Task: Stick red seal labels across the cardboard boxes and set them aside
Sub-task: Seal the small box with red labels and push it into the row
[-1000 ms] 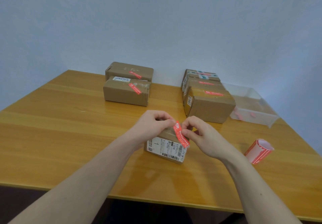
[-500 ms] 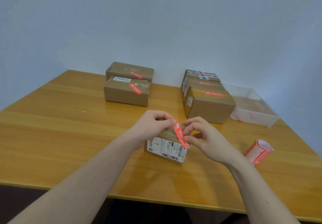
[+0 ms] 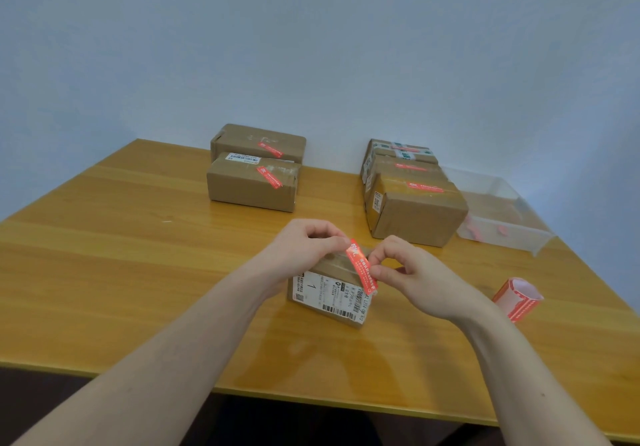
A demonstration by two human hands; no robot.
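A small cardboard box (image 3: 329, 293) with a white shipping label lies on the wooden table (image 3: 138, 272) in front of me. A red seal label (image 3: 362, 265) runs slantwise over its top and right edge. My left hand (image 3: 304, 251) pinches the label's upper end. My right hand (image 3: 412, 275) pinches the label's lower half with thumb and forefinger. Both hands sit on the box and hide most of its top.
Two sealed boxes (image 3: 252, 185) stand at the back left, several sealed boxes (image 3: 415, 210) at the back right. A clear plastic tray (image 3: 502, 217) lies right of them. A roll of red labels (image 3: 517, 296) rests at the right. The table's front edge is close.
The label has come lower onto the box. My right fingers have closed further on its lower half; the left hand has stayed in place.
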